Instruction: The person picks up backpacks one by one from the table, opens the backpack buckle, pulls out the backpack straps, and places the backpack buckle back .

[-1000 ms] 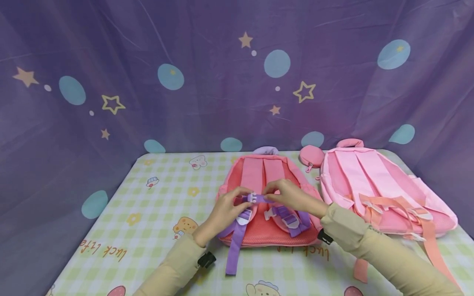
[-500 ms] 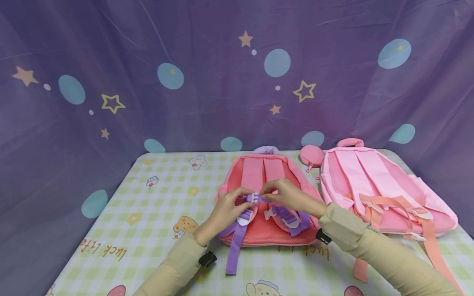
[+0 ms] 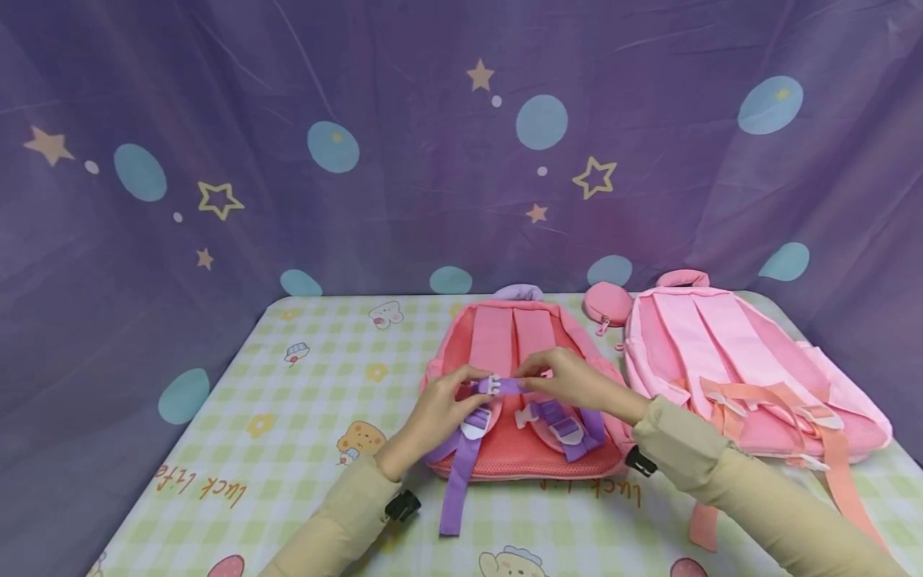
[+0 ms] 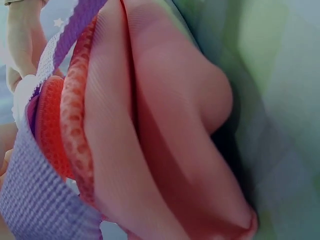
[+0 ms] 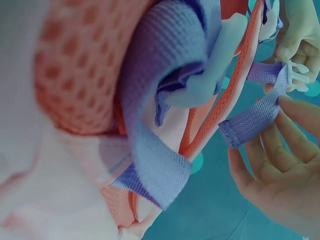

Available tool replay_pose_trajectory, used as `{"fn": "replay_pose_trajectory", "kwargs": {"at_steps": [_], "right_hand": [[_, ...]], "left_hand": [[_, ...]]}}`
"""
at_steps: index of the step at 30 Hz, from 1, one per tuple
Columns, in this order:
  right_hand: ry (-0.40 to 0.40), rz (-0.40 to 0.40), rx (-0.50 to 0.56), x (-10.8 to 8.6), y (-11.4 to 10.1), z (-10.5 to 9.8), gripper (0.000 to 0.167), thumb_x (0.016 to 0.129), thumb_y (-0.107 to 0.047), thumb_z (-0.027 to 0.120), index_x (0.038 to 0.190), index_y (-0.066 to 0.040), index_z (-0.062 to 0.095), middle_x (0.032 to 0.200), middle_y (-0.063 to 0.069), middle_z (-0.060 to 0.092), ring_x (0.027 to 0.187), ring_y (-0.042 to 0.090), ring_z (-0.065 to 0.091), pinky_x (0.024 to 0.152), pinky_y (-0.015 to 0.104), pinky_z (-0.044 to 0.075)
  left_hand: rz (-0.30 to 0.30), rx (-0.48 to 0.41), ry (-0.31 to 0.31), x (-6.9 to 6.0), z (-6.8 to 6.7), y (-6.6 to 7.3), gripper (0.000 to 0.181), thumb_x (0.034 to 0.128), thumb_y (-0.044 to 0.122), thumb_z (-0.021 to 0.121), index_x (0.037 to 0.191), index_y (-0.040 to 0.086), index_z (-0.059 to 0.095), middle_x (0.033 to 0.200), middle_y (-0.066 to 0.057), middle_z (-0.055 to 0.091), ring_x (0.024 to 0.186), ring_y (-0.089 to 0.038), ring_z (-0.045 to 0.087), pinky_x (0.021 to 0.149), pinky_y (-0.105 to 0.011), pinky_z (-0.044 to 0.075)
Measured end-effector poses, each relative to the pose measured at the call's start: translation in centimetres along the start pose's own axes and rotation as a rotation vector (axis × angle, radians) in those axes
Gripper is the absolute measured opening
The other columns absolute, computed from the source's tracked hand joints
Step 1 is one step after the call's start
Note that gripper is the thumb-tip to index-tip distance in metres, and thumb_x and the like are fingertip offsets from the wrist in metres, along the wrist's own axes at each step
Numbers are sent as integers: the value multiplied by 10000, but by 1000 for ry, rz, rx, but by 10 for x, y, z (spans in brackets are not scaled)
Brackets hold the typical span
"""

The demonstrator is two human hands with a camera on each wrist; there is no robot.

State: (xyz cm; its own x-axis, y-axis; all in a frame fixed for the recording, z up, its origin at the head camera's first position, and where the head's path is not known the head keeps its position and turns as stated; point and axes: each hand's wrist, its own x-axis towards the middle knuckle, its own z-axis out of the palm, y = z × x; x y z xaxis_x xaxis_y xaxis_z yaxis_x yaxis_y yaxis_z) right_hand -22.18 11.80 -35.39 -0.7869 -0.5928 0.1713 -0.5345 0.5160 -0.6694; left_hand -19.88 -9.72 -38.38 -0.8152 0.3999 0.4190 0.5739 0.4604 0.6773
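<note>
A coral-pink backpack [image 3: 461, 344] lies on the table with its shoulder straps up. My left hand [image 3: 436, 409] pinches a white side-release buckle [image 3: 493, 385] on a purple chest strap, above the backpack's middle. The prongs of this buckle show beside the left thumb in the right wrist view. My right hand [image 3: 570, 381] pinches the purple webbing strap [image 3: 510, 386] just right of the buckle; in the right wrist view a loose strap end [image 5: 250, 120] lies against its fingers. A second white buckle piece [image 3: 525, 416] lies below the hands. The left wrist view mostly shows the backpack's pink side [image 4: 165, 100].
A light-pink backpack [image 3: 728, 336] with orange straps [image 3: 840, 473] lies to the right. Between the bags, at the back, is a round pink pouch [image 3: 608, 304]. A loose purple strap [image 3: 456, 497] hangs toward the table's front. A purple curtain [image 3: 404, 232] stands behind the checked tablecloth [image 3: 324, 417].
My right hand first shifts slightly left toward the buckle, then back right, and more purple strap shows between it and the buckle. My left hand stays nearly in place.
</note>
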Motion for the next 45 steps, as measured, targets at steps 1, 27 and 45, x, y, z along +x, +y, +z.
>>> {"fn": "replay_pose_trajectory", "kwargs": {"at_steps": [1, 27, 45], "right_hand": [[2, -4, -4, 0, 0, 0, 102, 829, -116, 601, 888, -77, 674, 814, -29, 654, 801, 119, 574, 696, 258, 452], [4, -40, 27, 1, 1, 3, 80, 837, -82, 589, 862, -76, 665, 793, -23, 653, 774, 94, 580, 684, 259, 463], [7, -6, 43, 1, -1, 4, 99, 833, -125, 606, 897, -86, 672, 814, -40, 648, 772, 89, 570, 681, 268, 469]], "left_hand": [[2, 2, 0, 0, 0, 0, 230, 785, 89, 656, 1009, 88, 602, 966, -41, 654, 893, -132, 590, 763, -318, 473], [7, 2, 2, 1, 4, -1, 237, 768, 84, 676, 995, 85, 611, 923, -32, 659, 854, -119, 593, 741, -317, 480], [22, 3, 11, 1, 6, -2, 244, 764, 97, 679, 1000, 96, 620, 930, -20, 659, 872, -118, 590, 755, -331, 472]]}}
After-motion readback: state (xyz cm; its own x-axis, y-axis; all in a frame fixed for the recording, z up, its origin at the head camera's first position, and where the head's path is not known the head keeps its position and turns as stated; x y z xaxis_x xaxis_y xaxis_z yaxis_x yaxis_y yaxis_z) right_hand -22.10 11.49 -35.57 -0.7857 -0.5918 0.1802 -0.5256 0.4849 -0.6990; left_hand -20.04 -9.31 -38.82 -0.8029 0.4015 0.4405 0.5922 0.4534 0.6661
